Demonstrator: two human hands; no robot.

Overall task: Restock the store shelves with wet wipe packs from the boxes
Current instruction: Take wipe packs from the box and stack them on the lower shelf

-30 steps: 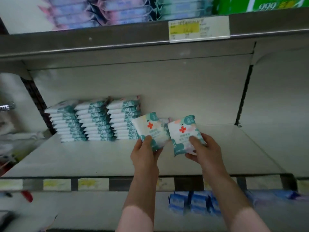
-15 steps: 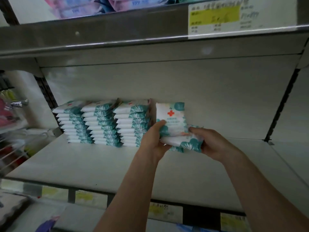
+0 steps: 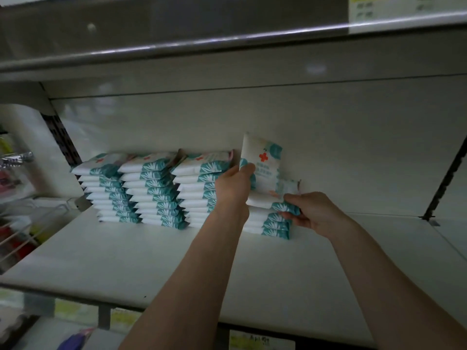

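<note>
Holding a pack (image 3: 264,162) upright, the left hand (image 3: 233,189) curls its fingers round the pack's left edge. The right hand (image 3: 314,213) pinches a flat pack (image 3: 261,201) lying on top of a short pile (image 3: 271,224) on the shelf (image 3: 126,261). The upright pack is at 12 o'clock from this pile, close to it. Three tall piles (image 3: 151,190) sit in a row at 9 o'clock from the short pile, just beside it. All the packs are white and green.

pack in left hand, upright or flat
Upright: the pack, held on edge by the left hand, shows its red-cross face above the flat stack.
</note>
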